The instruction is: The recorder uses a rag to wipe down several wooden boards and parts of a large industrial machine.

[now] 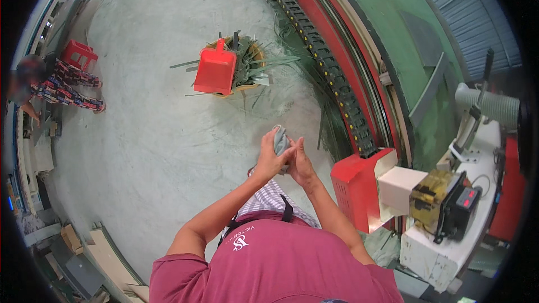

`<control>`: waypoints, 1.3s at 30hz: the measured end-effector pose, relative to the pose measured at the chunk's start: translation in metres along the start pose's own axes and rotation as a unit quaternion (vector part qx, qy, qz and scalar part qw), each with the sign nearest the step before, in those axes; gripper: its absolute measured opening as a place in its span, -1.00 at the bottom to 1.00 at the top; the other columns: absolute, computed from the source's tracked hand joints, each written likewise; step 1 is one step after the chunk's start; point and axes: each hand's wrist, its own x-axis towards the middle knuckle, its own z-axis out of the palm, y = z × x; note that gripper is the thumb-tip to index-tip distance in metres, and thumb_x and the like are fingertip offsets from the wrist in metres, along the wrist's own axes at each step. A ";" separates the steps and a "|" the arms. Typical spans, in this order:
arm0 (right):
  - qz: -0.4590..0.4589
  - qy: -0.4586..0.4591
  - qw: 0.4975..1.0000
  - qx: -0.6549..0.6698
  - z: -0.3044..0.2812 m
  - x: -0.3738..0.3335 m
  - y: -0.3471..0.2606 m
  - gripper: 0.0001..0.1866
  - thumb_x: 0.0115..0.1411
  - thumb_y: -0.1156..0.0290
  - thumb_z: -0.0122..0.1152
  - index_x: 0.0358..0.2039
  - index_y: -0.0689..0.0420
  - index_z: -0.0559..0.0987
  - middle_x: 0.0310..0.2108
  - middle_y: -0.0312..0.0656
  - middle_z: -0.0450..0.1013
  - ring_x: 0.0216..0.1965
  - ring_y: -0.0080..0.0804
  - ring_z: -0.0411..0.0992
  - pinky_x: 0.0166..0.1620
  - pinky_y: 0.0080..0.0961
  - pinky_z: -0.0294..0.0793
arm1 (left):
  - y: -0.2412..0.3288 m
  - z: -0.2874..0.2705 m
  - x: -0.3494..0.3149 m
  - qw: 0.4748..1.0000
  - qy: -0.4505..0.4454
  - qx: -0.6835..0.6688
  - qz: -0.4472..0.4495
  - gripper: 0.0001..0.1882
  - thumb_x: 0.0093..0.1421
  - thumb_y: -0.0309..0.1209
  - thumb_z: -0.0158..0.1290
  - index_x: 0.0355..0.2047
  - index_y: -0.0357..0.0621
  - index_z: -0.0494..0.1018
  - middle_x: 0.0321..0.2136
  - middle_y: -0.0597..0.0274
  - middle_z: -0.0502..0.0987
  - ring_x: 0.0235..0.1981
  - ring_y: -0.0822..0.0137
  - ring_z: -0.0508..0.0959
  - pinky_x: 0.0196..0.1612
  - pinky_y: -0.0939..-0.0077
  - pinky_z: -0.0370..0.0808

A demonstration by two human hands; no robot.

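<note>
In front of my waist, my left hand (270,156) is closed around a crumpled grey cloth bundle (280,141), possibly a glove; its exact kind is unclear. The bundle's upper part sticks out between the fingers and thumb. My right hand (302,167) meets it from the right, palm turned inward and thumb side up. Its fingers look stretched and apart, touching or nearly touching the left fingers. The lower part of the bundle is partly hidden behind both hands.
A red dustpan (215,72) lies on a yellow basket (257,56) of green-grey strips ahead. Right stands a red machine (359,191) with a black cable chain (325,62). At far left a person (62,84) bends near a red stool (78,54).
</note>
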 end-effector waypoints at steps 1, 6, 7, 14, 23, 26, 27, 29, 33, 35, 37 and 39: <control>0.006 0.000 1.000 0.002 0.007 0.007 -0.009 -0.06 0.09 -0.42 -0.30 0.24 0.11 0.08 0.02 -0.14 0.34 0.05 -0.26 0.29 0.10 -0.35 0.19 | -0.004 -0.005 0.013 0.996 0.001 -0.060 -0.062 -0.39 0.09 -0.23 0.14 0.10 -0.21 0.23 -0.03 -0.11 0.29 -0.12 0.05 0.44 -0.06 0.36 0.37; 0.017 -0.087 0.993 0.078 0.019 0.037 -0.047 0.00 0.06 -0.46 -0.38 0.31 0.02 -0.12 0.30 -0.15 -0.09 0.26 -0.23 -0.01 0.20 -0.14 0.04 | -0.016 -0.016 0.065 0.971 -0.012 -0.144 -0.190 -0.62 0.11 -0.27 0.11 -0.15 -0.26 0.39 -0.24 -0.02 0.46 -0.19 0.06 0.49 -0.15 0.34 0.40; 0.023 -0.088 0.993 0.080 0.022 0.041 -0.056 0.00 0.06 -0.46 -0.38 0.31 0.02 -0.12 0.30 -0.15 -0.09 0.26 -0.23 -0.01 0.20 -0.14 0.04 | -0.017 -0.016 0.074 0.970 -0.011 -0.143 -0.196 -0.62 0.11 -0.27 0.11 -0.15 -0.26 0.39 -0.24 -0.02 0.46 -0.19 0.06 0.49 -0.15 0.34 0.40; -0.013 -0.057 0.998 -0.006 0.008 0.042 -0.091 -0.01 0.07 -0.42 -0.27 0.32 -0.05 -0.21 0.34 -0.07 -0.27 0.31 -0.03 -0.14 0.18 0.02 0.09 | -0.112 -0.062 0.142 0.912 0.145 -0.215 -0.319 -0.69 0.21 -0.18 0.00 -0.35 -0.22 0.48 -0.49 0.28 0.51 -0.48 0.48 0.46 -0.40 0.48 0.41; -0.006 0.067 0.989 0.131 0.022 0.033 -0.108 0.06 0.01 -0.44 -0.17 0.31 -0.13 -0.33 0.32 0.02 -0.29 0.25 0.13 -0.05 0.09 0.17 0.22 | -0.066 -0.068 0.188 0.942 0.018 -0.169 -0.291 -0.38 0.30 0.01 -0.24 -0.63 -0.34 0.35 -0.73 0.26 0.30 -0.61 0.43 0.27 -0.55 0.35 0.25; -0.013 0.107 0.975 0.192 0.064 0.052 -0.118 0.02 0.01 -0.47 -0.27 0.32 -0.10 -0.21 0.29 0.02 -0.14 0.21 0.10 0.07 0.08 0.18 0.23 | -0.020 -0.047 0.207 0.931 -0.175 -0.195 -0.254 -0.34 0.33 0.03 -0.37 -0.55 -0.37 0.33 -0.71 0.01 0.31 -0.60 0.31 0.30 -0.49 0.25 0.28; -0.017 0.075 0.977 0.201 0.073 0.059 -0.119 -0.01 0.01 -0.50 -0.37 0.29 -0.07 -0.03 0.23 0.01 0.03 0.17 0.05 0.15 0.07 0.21 0.22 | -0.004 -0.049 0.213 0.932 -0.222 -0.194 -0.213 -0.36 0.33 0.02 -0.38 -0.50 -0.38 0.35 -0.69 -0.06 0.35 -0.61 0.21 0.34 -0.48 0.22 0.29; -0.046 0.107 0.968 0.224 0.100 0.069 -0.121 -0.04 0.02 -0.49 -0.38 0.26 -0.06 0.03 0.20 0.01 0.09 0.18 0.03 0.15 0.08 0.21 0.21 | 0.017 -0.056 0.223 0.924 -0.304 -0.190 -0.133 -0.42 0.32 -0.03 -0.36 -0.41 -0.36 0.38 -0.56 -0.16 0.44 -0.52 0.03 0.42 -0.39 0.16 0.33; -0.084 0.134 0.953 0.260 0.134 0.086 -0.137 -0.12 0.08 -0.44 -0.38 0.22 -0.05 0.11 0.18 -0.02 0.14 0.18 0.01 0.15 0.10 0.20 0.20 | 0.014 -0.081 0.241 0.938 -0.326 -0.047 0.113 -0.59 0.25 -0.16 -0.22 -0.28 -0.27 0.45 -0.26 -0.10 0.44 -0.13 0.06 0.41 -0.09 0.18 0.30; -0.079 0.149 0.951 0.259 0.138 0.088 -0.142 -0.23 0.15 -0.35 -0.31 0.17 -0.02 0.17 0.15 -0.09 0.18 0.14 -0.09 0.21 0.07 0.08 0.27 | 0.009 -0.098 0.245 0.930 -0.349 -0.037 0.111 -0.62 0.21 -0.20 -0.19 -0.16 -0.26 0.39 -0.11 -0.13 0.36 0.00 -0.04 0.30 -0.01 0.15 0.27; -0.073 0.196 0.950 0.234 0.140 0.099 -0.134 -0.31 0.19 -0.24 -0.21 0.16 0.00 0.19 0.12 -0.09 0.22 0.11 -0.13 0.24 0.06 0.03 0.30 | -0.002 -0.108 0.250 0.919 -0.374 -0.023 0.122 -0.57 0.17 -0.23 -0.15 -0.04 -0.25 0.32 0.04 -0.16 0.27 0.12 -0.14 0.20 0.06 0.11 0.23; -0.080 0.239 0.944 0.212 0.143 0.117 -0.131 -0.38 0.22 -0.13 -0.10 0.14 0.02 0.21 0.09 -0.10 0.25 0.09 -0.17 0.27 0.04 -0.02 0.33 | -0.020 -0.113 0.255 0.917 -0.370 0.000 0.152 -0.43 0.15 -0.22 -0.16 0.13 -0.25 0.13 0.08 -0.19 0.20 0.13 -0.17 0.17 0.13 0.13 0.19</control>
